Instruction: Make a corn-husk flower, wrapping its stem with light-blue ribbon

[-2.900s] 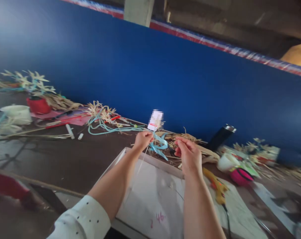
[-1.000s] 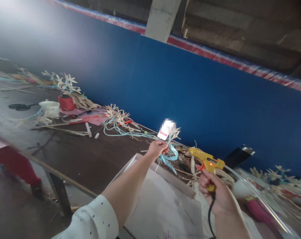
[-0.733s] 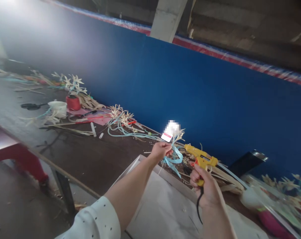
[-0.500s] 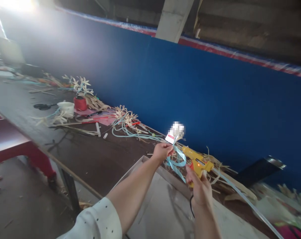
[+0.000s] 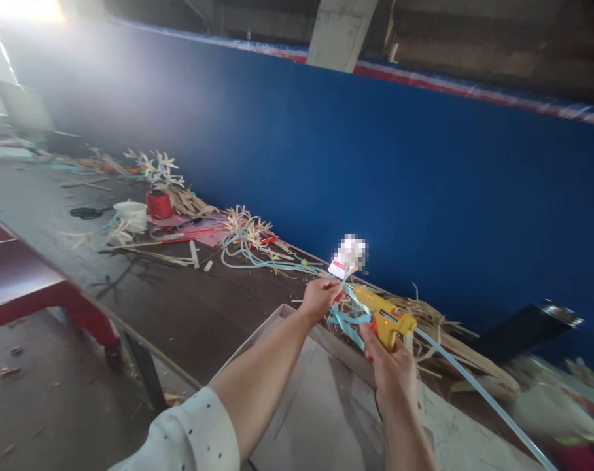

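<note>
while the left hand (image 5: 321,297) pinches a small bow of looped light blue ribbon (image 5: 347,318) shut between thumb and fingertips, the loops hang out of the fingers toward four o'clock, and a white card tag with a red stripe (image 5: 337,269) stands at one o'clock of them. the right hand (image 5: 389,367) is closed tight round the grip of a yellow plastic hot glue gun (image 5: 383,313), its nozzle aimed to ten o'clock, right at the ribbon; whether the tip touches it cannot be told. both are held above the far edge of a flat white board (image 5: 307,399) on the dark brown table (image 5: 179,307). the tag's upper part is blurred out. a long clear glue stick (image 5: 473,392) leaves the gun's back toward four o'clock and is cut off at the bottom edge. a thin black cord (image 5: 375,404) shows only beside the wrist. things at three o'clock are smeared. counted: one gun, one tag, one bow, one red cup (image 5: 158,205), one white bowl (image 5: 131,214), one pair of black scissors (image 5: 86,212)
</note>
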The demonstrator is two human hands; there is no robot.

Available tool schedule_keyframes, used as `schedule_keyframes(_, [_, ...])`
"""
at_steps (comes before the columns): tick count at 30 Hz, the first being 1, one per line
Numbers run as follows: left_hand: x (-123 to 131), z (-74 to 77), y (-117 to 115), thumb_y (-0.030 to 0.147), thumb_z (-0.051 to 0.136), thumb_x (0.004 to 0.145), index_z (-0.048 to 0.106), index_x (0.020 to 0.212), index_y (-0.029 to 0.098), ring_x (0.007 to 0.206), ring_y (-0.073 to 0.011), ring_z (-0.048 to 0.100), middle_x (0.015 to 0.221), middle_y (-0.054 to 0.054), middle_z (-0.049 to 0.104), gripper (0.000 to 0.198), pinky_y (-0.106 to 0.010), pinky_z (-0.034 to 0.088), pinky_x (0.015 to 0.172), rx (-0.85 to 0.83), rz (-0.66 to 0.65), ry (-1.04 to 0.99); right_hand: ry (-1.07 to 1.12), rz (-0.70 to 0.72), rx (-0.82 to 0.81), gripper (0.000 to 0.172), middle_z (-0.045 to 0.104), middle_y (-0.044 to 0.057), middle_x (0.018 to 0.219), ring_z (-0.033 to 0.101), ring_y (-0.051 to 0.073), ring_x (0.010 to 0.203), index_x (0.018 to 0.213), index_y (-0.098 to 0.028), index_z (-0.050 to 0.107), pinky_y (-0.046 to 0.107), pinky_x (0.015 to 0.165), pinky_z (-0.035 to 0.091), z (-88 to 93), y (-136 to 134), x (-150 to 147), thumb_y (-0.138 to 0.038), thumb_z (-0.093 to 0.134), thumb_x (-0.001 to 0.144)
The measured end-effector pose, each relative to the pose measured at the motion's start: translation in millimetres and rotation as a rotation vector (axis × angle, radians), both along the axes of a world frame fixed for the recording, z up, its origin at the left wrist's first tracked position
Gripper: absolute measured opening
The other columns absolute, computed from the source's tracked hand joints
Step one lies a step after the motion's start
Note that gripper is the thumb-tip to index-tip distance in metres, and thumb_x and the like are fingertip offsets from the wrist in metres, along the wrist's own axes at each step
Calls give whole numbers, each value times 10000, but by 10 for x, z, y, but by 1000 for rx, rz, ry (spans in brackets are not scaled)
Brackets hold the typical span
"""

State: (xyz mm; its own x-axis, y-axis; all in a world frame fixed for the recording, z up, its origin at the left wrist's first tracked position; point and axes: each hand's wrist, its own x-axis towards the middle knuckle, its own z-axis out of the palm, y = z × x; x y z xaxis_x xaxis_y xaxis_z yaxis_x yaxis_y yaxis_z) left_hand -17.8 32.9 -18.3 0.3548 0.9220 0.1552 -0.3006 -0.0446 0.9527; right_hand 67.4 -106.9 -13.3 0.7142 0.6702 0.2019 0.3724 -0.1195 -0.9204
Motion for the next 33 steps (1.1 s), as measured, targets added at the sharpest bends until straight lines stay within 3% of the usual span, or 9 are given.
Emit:
schedule_keyframes(12, [-44,113,-56,218,565,692,621,679,110,472,-64,452,542,-6,566,123,-183,358,477,-44,-15,21,-26,-37,-25,356,514,-31,477,447,111,468,653,-161,584,237,476,342,26,3,-30,-509,659,651])
schedule_keyframes(20, [-13,23,-3,261,548,709,632,670,115,468,-65,437,553,-7,576,174,-187,356,482,44,-11,55,3,-28,-34,337,529,-24,464,464,126,454,666,-156,594,247,468,356,51,5,-21,-474,693,615])
schedule_keyframes(25, [-25,52,-18,247,543,702,619,646,118,471,-64,438,548,-5,572,160,-179,352,475,42,-8,67,-58,-107,-62,387,528,-21,454,469,130,453,688,-156,615,251,475,352,45,14,-39,-534,666,623])
schedule_keyframes(33, [-13,17,7,255,543,705,625,658,120,469,-62,434,554,0,573,165,-180,364,487,58,-25,67,-71,-97,-100,407,548,-8,462,490,142,457,671,-156,616,257,474,358,50,21,-27,-557,656,618])
